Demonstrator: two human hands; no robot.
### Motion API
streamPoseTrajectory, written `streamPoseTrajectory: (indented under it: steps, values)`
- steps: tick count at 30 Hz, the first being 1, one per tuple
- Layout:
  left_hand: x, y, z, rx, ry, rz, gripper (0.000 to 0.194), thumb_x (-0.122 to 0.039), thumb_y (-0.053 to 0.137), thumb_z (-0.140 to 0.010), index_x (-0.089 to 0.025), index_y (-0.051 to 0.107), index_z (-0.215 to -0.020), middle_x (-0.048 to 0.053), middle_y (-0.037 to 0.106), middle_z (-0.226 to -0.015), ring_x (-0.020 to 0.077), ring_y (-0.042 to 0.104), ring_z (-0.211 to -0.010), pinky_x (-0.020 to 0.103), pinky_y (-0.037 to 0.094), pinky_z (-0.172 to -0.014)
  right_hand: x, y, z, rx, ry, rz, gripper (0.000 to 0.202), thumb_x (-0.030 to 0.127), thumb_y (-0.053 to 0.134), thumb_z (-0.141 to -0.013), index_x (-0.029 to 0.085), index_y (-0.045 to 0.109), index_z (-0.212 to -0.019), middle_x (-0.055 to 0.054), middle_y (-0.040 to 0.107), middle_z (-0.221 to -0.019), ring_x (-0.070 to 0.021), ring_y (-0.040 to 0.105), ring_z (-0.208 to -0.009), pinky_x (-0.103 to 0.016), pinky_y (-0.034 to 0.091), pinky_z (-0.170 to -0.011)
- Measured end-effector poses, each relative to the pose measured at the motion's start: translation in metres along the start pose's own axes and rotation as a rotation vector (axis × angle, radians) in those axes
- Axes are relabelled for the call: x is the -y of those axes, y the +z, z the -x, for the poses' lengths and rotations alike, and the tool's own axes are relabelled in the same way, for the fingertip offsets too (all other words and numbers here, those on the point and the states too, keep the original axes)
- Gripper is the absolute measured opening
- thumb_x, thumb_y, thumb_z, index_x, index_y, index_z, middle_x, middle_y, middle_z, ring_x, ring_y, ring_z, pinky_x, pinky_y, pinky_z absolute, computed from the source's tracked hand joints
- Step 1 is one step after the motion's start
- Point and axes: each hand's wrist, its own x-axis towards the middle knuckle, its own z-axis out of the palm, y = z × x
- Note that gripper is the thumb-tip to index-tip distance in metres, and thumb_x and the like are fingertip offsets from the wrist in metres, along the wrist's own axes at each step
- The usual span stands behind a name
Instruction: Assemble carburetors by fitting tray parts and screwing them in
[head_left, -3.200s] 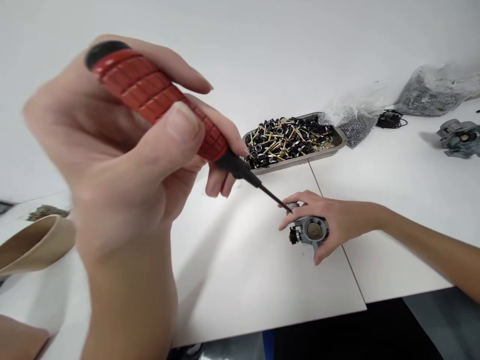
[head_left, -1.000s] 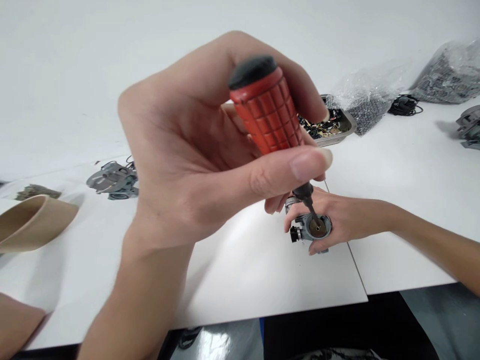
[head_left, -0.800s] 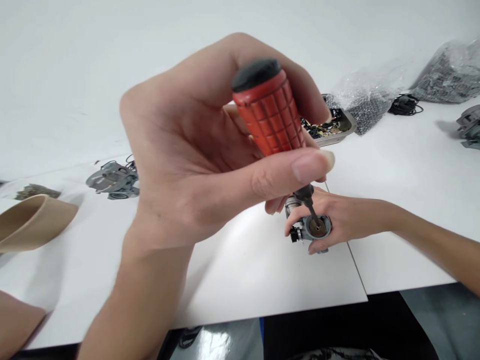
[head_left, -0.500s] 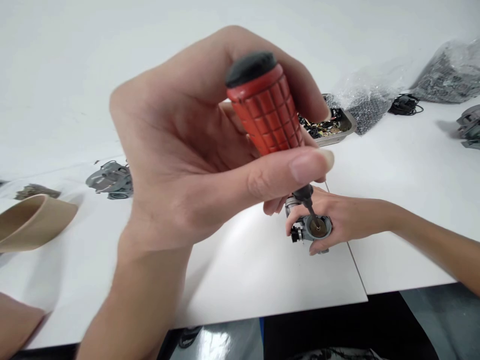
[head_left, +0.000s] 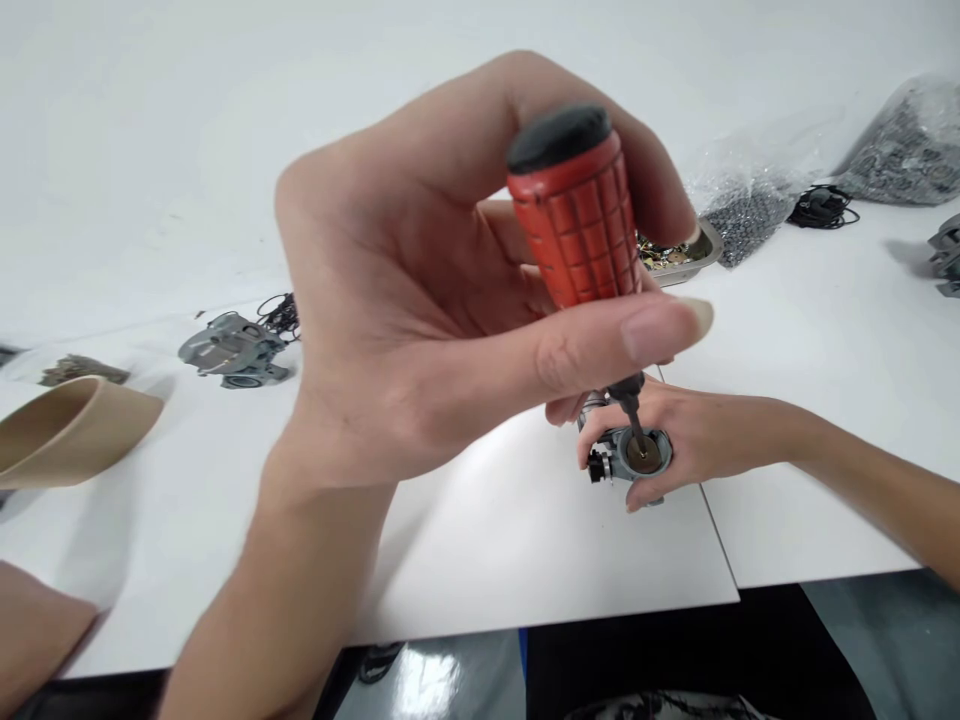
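Observation:
My left hand is closed around the red, grooved handle of a screwdriver with a black end cap. The screwdriver slants down to the right, its tip at the centre of a brass-coloured disc in the round bore of a small grey metal carburetor. My right hand grips this carburetor against the white table, fingers on its far side and thumb on its near side. A black fitting sticks out from its left side. My left hand hides part of the screwdriver shaft.
Another grey carburetor stands at left, near a tan ring-shaped roll. At the back right are a metal tray of small parts, plastic bags and a black cable coil. Another person's arm shows at lower left.
My left hand and the screwdriver handle have shifted right in view, so the screwdriver stands more upright. The tip remains at the disc, and my right hand still grips the carburetor.

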Motion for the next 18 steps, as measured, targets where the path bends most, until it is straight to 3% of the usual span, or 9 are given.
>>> streamPoseTrajectory:
  steps: [3,7,11,16,18]
  values:
    - [0.002,0.001,-0.005,0.02,-0.068,-0.109,0.076,-0.075,0.049,-0.08,-0.022,0.051,-0.134,0.006,0.059,-0.085,0.0185,0.065,-0.057,0.028,0.046,-0.04,0.0,0.0,0.0,0.004,-0.001,-0.003,0.04,0.036,0.078,-0.077,0.027,0.065,-0.114,-0.007,0.039,-0.139,-0.0285,0.039,-0.13,-0.048,0.029,-0.115]
    - [0.003,0.001,-0.004,0.021,-0.072,-0.191,0.073,-0.074,0.051,-0.081,-0.024,0.05,-0.134,0.005,0.06,-0.088,0.0202,0.068,-0.068,0.033,0.053,-0.048,0.0,0.0,0.0,0.012,0.006,-0.04,0.041,0.035,0.079,-0.076,0.026,0.064,-0.114,-0.007,0.038,-0.142,-0.0283,0.037,-0.134,-0.047,0.029,-0.116]
    - [0.002,0.002,0.002,0.057,-0.042,-0.265,0.066,-0.07,0.052,-0.083,-0.024,0.053,-0.13,0.005,0.06,-0.092,0.0154,0.064,-0.07,0.029,0.052,-0.048,0.0,0.0,0.0,0.003,-0.001,-0.032,0.04,0.036,0.078,-0.077,0.027,0.064,-0.114,-0.007,0.04,-0.14,-0.0278,0.038,-0.132,-0.047,0.03,-0.116]
    - [0.002,0.0,0.006,0.138,0.073,-0.308,0.053,-0.06,0.047,-0.09,-0.019,0.057,-0.122,0.003,0.063,-0.101,0.0103,0.06,-0.07,0.035,0.059,-0.065,-0.005,0.002,0.0,-0.028,-0.053,-0.012,0.038,0.036,0.077,-0.077,0.027,0.064,-0.112,-0.007,0.04,-0.137,-0.0289,0.038,-0.132,-0.05,0.031,-0.115]
    - [0.001,0.001,0.004,0.126,0.058,-0.254,0.051,-0.059,0.042,-0.093,-0.019,0.058,-0.12,0.002,0.062,-0.106,0.0091,0.062,-0.073,0.037,0.061,-0.073,-0.007,0.004,0.0,-0.037,-0.065,-0.004,0.038,0.037,0.078,-0.078,0.029,0.064,-0.112,-0.006,0.039,-0.137,-0.0284,0.037,-0.132,-0.05,0.031,-0.115]
